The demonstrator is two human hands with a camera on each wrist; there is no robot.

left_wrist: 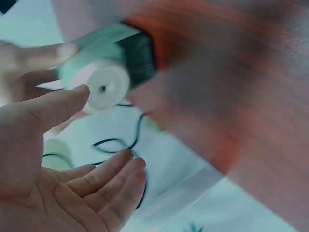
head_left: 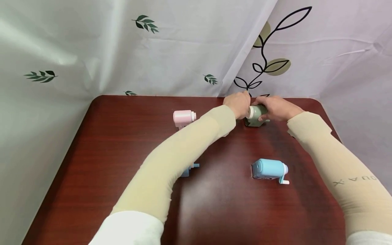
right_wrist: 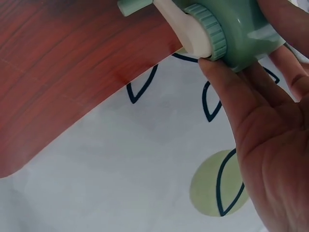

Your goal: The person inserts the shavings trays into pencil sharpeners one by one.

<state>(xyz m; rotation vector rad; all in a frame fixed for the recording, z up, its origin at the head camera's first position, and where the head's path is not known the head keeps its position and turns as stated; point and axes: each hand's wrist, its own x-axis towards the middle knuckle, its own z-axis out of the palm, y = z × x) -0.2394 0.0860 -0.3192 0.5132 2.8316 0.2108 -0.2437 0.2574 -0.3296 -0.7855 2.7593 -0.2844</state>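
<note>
At the far right of the table, my right hand (head_left: 277, 108) grips a green hand-crank pencil sharpener (head_left: 259, 114), thumb and fingers on opposite sides of its body. The crank (right_wrist: 186, 29), pale with a green knob, points away from the fingers in the right wrist view. My left hand (head_left: 239, 104) is at the sharpener's other end. In the left wrist view its thumb (left_wrist: 67, 106) overlaps the round white front (left_wrist: 113, 89) near the pencil hole, while the other fingers (left_wrist: 113, 188) reach out loosely, holding nothing.
A light-blue crank sharpener (head_left: 269, 169) lies on the right of the brown table (head_left: 122, 143). The pink one (head_left: 183, 118) stands left of my left hand. My left sleeve partly covers a darker blue one (head_left: 185, 172). A leaf-patterned white curtain (head_left: 180, 58) hangs behind the table.
</note>
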